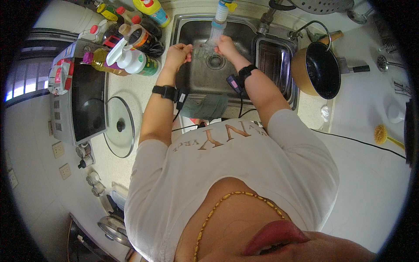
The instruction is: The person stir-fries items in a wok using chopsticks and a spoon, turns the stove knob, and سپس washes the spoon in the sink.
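Water runs from a faucet (221,16) with a white and blue spout into the stainless steel sink (199,77). My right hand (226,47) is curled at the edge of the stream, above the drain (215,61). Over the sink's left side, my left hand (178,56) has thumb and fingertips pinched together. Something clear and glistening lies between the two hands; whether it is a transparent thing or only splashing water is not plain. A green cloth (206,106) hangs over the sink's front edge.
Left of the sink stand a white pump bottle (132,62), an oil bottle (101,59) and several other bottles. A glass lid (120,139) leans by the microwave (88,101). At right are a drain basket (274,65) and a pot (302,70). Cables (241,106) trail from my wrist straps.
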